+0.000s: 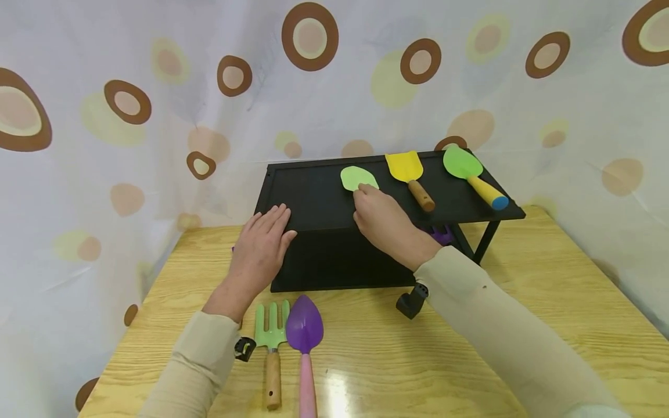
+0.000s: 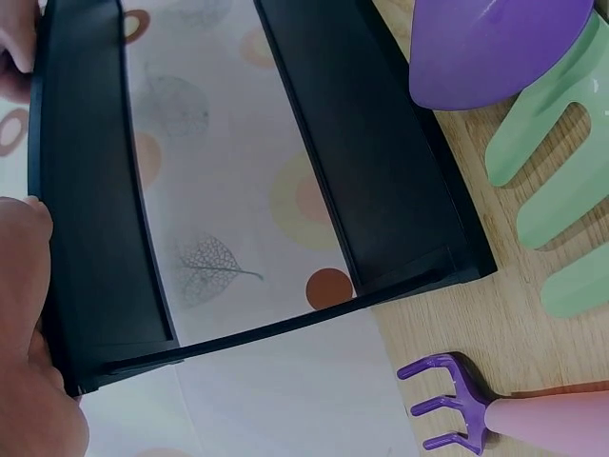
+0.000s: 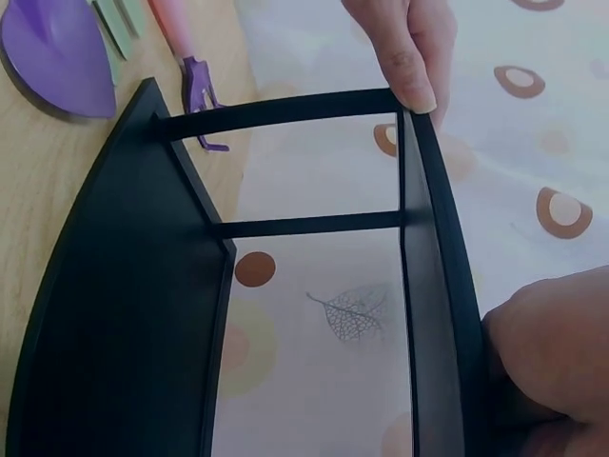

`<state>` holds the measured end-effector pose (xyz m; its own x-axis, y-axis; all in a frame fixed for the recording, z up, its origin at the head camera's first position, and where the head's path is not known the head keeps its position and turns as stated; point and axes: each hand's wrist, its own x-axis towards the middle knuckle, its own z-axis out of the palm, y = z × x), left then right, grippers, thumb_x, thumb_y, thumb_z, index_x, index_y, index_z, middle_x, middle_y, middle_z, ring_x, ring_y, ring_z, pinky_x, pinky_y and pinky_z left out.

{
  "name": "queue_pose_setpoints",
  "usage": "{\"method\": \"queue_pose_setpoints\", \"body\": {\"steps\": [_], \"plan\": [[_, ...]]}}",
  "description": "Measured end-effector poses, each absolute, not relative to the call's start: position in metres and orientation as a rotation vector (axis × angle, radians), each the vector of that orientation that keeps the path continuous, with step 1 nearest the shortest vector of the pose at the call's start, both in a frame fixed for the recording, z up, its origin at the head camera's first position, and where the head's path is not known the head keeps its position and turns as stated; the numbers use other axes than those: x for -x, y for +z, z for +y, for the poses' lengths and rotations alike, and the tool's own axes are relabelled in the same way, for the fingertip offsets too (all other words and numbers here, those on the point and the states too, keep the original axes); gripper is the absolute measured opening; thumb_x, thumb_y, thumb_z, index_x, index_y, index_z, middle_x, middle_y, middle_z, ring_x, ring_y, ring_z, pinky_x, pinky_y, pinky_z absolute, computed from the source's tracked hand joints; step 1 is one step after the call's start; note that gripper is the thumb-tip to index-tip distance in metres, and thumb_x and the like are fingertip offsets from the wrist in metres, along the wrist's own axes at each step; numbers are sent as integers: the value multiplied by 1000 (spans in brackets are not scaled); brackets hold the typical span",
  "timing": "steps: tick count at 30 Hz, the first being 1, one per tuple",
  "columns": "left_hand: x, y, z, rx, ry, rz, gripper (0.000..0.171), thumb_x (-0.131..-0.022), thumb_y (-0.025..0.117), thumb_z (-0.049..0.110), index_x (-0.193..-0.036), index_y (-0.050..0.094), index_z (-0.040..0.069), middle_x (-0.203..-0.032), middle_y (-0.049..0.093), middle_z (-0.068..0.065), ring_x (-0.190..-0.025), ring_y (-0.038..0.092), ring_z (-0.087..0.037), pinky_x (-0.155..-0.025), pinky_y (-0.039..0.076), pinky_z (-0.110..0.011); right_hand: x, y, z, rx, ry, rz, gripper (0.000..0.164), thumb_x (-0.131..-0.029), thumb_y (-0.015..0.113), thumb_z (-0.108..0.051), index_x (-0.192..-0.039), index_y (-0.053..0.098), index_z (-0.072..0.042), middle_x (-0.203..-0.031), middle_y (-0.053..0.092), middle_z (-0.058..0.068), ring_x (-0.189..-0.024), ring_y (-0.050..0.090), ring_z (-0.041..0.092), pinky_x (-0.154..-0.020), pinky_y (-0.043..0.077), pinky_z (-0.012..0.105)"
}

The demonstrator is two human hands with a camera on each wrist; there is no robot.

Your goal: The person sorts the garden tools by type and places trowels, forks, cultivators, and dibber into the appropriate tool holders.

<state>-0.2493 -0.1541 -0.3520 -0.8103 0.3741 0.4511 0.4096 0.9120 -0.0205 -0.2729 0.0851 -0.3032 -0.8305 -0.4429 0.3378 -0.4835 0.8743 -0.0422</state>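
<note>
My left hand [image 1: 259, 247] rests with its fingers straight on the left front corner of a black two-tier rack [image 1: 313, 203]. In the right wrist view its thumb lies at the shelf edge. My right hand [image 1: 389, 220] has curled fingers and grips a small garden trowel with a light green blade [image 1: 358, 177] over the top shelf; the hand hides its handle. To the right on that shelf lie a yellow spade [image 1: 406, 167] with a wooden handle and a green trowel [image 1: 462, 162] with a yellow, blue-ended handle.
In front of the rack, a light green hand fork [image 1: 272, 331] and a purple trowel [image 1: 305, 325] lie on the wooden table [image 1: 376, 360]. A purple rake [image 2: 466, 405] with a pink handle lies left of them. Something purple [image 1: 441, 235] shows on the lower tier. Patterned cloth [image 1: 334, 104] hangs behind.
</note>
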Motion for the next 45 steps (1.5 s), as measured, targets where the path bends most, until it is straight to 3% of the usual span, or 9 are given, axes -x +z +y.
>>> {"method": "queue_pose_setpoints", "body": {"steps": [9,14,24,31,37,42,45], "plan": [[249,-350,-157,566,-105,-2616,50,-96,35,38,-137,37,10,-142,38,-6,-133,32,-21,-112,21,-39,284,-302,70,-616,153,-2764,25,-87,57,-12,-106,59,4,-100,60,13,-86,58,19,-86,51,32],[249,-350,-157,566,-105,-2626,51,-96,36,38,-137,37,9,-142,38,-6,-133,32,-21,-112,21,-40,290,-302,66,-580,174,-2796,26,-87,57,-12,-107,60,3,-99,60,12,-82,57,19,-87,51,31],[250,-352,-154,577,-98,-2614,50,-96,36,38,-137,37,9,-142,38,-6,-133,33,-21,-112,21,-39,293,-302,68,-507,387,-2885,30,-91,48,-19,-110,57,3,-115,54,14,-98,54,21,-92,47,35],[250,-353,-154,580,-93,-2618,50,-96,35,38,-137,37,9,-142,38,-6,-133,32,-21,-112,22,-40,291,-305,71,-480,440,-2892,51,-94,39,-36,-131,42,0,-144,30,15,-130,36,26,-105,33,40],[248,-352,-156,564,-100,-2642,51,-96,34,39,-138,36,10,-143,36,-5,-133,31,-21,-112,20,-40,284,-298,75,-505,460,-2832,53,-94,35,-43,-130,45,-4,-143,34,12,-130,35,26,-107,31,41],[248,-353,-158,571,-113,-2612,50,-96,36,38,-137,38,10,-142,38,-6,-132,33,-21,-112,21,-39,278,-292,81,-550,519,-2780,49,-95,32,-44,-116,55,-6,-140,38,10,-132,32,23,-108,30,40],[249,-354,-158,574,-112,-2605,50,-96,37,38,-137,38,9,-141,39,-6,-132,33,-21,-111,22,-40,272,-288,88,-575,542,-2767,50,-95,31,-44,-120,53,-7,-141,38,9,-133,29,22,-108,29,40]]}}
